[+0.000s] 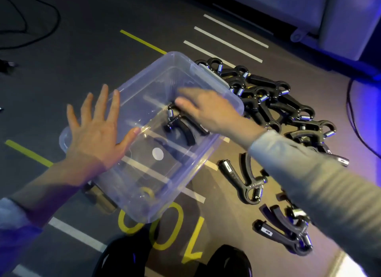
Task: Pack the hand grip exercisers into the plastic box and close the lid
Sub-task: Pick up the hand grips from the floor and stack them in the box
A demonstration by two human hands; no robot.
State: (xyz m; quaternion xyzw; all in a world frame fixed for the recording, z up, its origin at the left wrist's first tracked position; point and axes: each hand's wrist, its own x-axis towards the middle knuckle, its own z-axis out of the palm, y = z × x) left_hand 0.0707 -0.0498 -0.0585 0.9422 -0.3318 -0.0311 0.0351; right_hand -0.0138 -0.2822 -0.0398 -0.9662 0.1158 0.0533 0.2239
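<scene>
Lying beside the box (144,136), exercisers (274,103); left hand (97,132) fingers spread, right hand (206,109) fingers released.

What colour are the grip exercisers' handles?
Black, with silver springs, clearest on the hand grip exerciser in the head view.

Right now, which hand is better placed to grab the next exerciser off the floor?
The right hand, probably. It reaches into the plastic box on the side where the pile of exercisers lies. The left hand rests spread on the far rim.
</scene>
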